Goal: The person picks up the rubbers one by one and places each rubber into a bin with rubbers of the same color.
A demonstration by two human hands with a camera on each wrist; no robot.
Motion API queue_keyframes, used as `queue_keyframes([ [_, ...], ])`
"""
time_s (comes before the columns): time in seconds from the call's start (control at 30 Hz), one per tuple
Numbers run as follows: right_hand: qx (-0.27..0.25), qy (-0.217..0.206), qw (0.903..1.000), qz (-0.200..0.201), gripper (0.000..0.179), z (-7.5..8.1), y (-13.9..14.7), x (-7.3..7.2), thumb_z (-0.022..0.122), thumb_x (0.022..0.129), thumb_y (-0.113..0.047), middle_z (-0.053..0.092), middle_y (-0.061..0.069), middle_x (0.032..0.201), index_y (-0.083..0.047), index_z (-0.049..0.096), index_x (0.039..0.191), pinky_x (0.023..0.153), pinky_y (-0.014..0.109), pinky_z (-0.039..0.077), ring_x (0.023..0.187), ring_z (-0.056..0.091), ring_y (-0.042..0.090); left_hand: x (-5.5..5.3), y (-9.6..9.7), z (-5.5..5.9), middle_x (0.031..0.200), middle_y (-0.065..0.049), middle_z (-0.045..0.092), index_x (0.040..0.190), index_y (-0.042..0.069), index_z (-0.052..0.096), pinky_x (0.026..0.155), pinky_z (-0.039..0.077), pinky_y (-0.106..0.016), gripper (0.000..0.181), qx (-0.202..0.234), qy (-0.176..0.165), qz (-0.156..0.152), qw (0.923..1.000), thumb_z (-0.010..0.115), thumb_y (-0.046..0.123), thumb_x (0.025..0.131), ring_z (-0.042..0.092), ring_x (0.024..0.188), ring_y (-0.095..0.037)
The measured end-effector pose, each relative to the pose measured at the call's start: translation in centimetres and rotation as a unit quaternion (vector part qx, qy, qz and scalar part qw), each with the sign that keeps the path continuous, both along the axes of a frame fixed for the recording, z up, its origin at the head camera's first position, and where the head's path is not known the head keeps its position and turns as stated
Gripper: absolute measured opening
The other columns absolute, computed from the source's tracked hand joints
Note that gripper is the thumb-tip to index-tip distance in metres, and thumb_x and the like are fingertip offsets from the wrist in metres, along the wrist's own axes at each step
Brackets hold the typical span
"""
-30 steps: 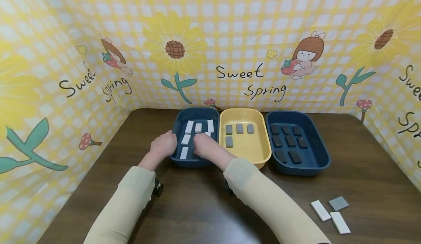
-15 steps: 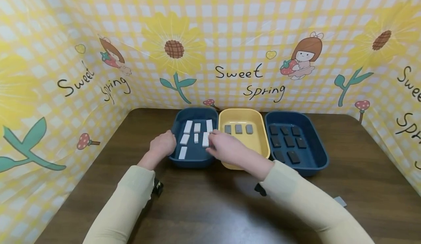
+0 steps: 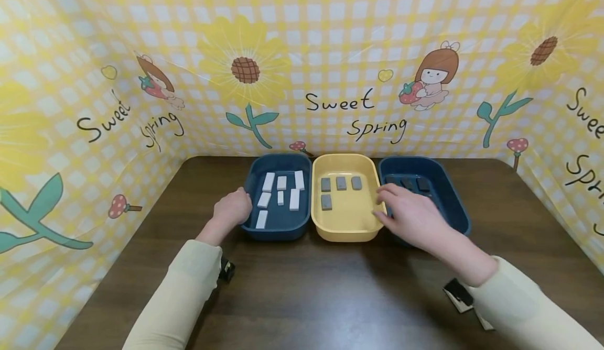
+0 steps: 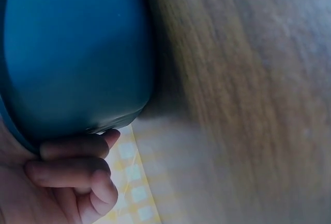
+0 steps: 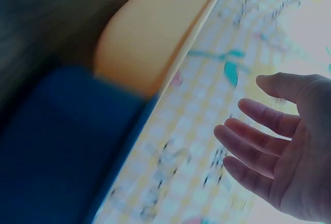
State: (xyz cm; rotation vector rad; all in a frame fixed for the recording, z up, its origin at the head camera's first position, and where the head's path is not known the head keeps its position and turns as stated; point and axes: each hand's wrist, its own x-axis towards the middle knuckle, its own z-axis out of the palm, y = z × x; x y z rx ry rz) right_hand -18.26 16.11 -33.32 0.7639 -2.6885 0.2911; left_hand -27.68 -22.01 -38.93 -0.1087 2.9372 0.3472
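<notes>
My left hand point(image 3: 232, 208) grips the left side of the left blue tray point(image 3: 277, 234). In the left wrist view its curled fingers point(image 4: 75, 172) lie against that tray's outer wall point(image 4: 77, 53). Several white rectangular tiles point(image 3: 294, 199) lie inside. Over the side where the yellow tray point(image 3: 349, 234) meets the right blue tray point(image 3: 460, 221), my right hand point(image 3: 417, 216) hovers with nothing in it. The right wrist view shows its fingers point(image 5: 253, 154) spread and relaxed. Grey tiles point(image 3: 341, 183) lie in the yellow tray. Dark tiles point(image 3: 422, 184) in the right tray are partly hidden by the hand.
At the right front of the brown table point(image 3: 292, 297), white tiles point(image 3: 457, 303) show partly from under the right sleeve point(image 3: 514, 303) and its black wrist camera point(image 3: 459, 291). A yellow checked cloth point(image 3: 283, 130) stands as a wall behind the trays.
My right hand has left a white tile in the left tray and moved right, past the yellow tray, its fingers opening. My left hand has stayed at the left tray's side.
</notes>
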Motion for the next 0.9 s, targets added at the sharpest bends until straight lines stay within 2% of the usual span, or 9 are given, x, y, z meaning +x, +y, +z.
queue_keyframes([
  [0.2,-0.022,0.040,0.9983,-0.035,0.028,-0.4,5.9,2.5,0.078,0.081,-0.023,0.066,0.011,0.109,-0.006,0.069,0.102,0.047,0.030,0.045,0.080,0.066,0.025,0.2,0.3,0.2,0.117,-0.030,0.057,0.136,-0.014,0.040,0.082,0.049,-0.053,0.049,-0.001,0.003,0.003,1.0000,0.033,0.024,0.105,0.058,0.092,-0.037],
  [0.3,-0.025,0.038,0.9975,-0.054,0.029,-0.6,8.0,4.3,0.079,0.079,-0.021,0.065,0.012,0.112,-0.007,0.068,0.102,0.042,0.026,0.038,0.080,0.067,0.027,0.3,0.4,0.3,0.112,-0.029,0.060,0.134,-0.014,0.042,0.080,0.050,-0.053,0.048,-0.006,0.008,-0.002,0.9999,0.032,0.023,0.105,0.060,0.090,-0.037],
  [0.43,-0.018,0.018,0.9976,-0.064,0.031,-1.2,10.0,6.3,0.081,0.076,-0.020,0.065,0.009,0.109,-0.009,0.068,0.102,0.043,0.027,0.039,0.078,0.067,0.025,0.5,0.3,0.5,0.106,-0.029,0.061,0.131,-0.015,0.044,0.076,0.052,-0.052,0.046,-0.012,0.017,-0.008,0.9998,0.032,0.021,0.105,0.062,0.088,-0.038],
  [0.53,-0.001,-0.033,0.9980,-0.054,0.034,-2.1,10.8,7.6,0.082,0.075,-0.023,0.066,0.005,0.107,-0.013,0.069,0.104,0.052,0.035,0.050,0.082,0.067,0.023,0.7,0.3,0.7,0.106,-0.029,0.061,0.131,-0.015,0.044,0.075,0.052,-0.051,0.046,-0.007,0.016,-0.007,0.9998,0.033,0.021,0.105,0.061,0.086,-0.037],
  [0.6,0.021,-0.093,0.9945,-0.043,0.040,-3.0,11.2,8.3,0.084,0.073,-0.027,0.066,0.003,0.108,-0.014,0.069,0.107,0.060,0.039,0.053,0.086,0.067,0.022,0.7,0.3,0.8,0.103,-0.028,0.061,0.130,-0.015,0.045,0.074,0.052,-0.051,0.045,-0.005,0.013,-0.008,0.9999,0.033,0.021,0.105,0.061,0.083,-0.035],
  [0.67,0.039,-0.171,0.9839,-0.034,0.048,-3.8,11.5,8.9,0.084,0.072,-0.030,0.064,0.003,0.113,-0.014,0.067,0.114,0.066,0.041,0.054,0.091,0.066,0.022,0.7,0.4,0.8,0.100,-0.026,0.062,0.129,-0.015,0.046,0.073,0.052,-0.050,0.045,-0.005,0.010,-0.010,0.9999,0.034,0.021,0.105,0.061,0.079,-0.034],
  [0.77,0.052,-0.264,0.9627,-0.029,0.061,-4.9,11.8,9.2,0.086,0.069,-0.028,0.059,0.008,0.123,-0.011,0.064,0.123,0.065,0.040,0.053,0.099,0.064,0.027,0.7,0.4,0.8,0.096,-0.025,0.062,0.127,-0.015,0.047,0.071,0.053,-0.049,0.044,-0.006,0.008,-0.010,0.9999,0.034,0.021,0.105,0.060,0.077,-0.032],
  [0.83,0.049,-0.297,0.9533,-0.025,0.068,-5.6,12.0,9.3,0.088,0.067,-0.024,0.056,0.013,0.129,-0.010,0.061,0.128,0.065,0.042,0.052,0.105,0.061,0.033,0.7,0.4,0.9,0.097,-0.025,0.062,0.128,-0.015,0.046,0.071,0.053,-0.048,0.045,-0.006,0.008,-0.008,0.9999,0.034,0.021,0.105,0.060,0.076,-0.032],
  [0.9,0.051,-0.307,0.9500,-0.026,0.071,-6.2,11.9,9.3,0.088,0.065,-0.019,0.053,0.017,0.132,-0.009,0.059,0.130,0.065,0.045,0.052,0.110,0.057,0.038,0.7,0.3,0.8,0.100,-0.025,0.062,0.130,-0.015,0.045,0.072,0.053,-0.048,0.045,-0.004,0.008,-0.007,0.9999,0.034,0.022,0.105,0.059,0.077,-0.032],
])
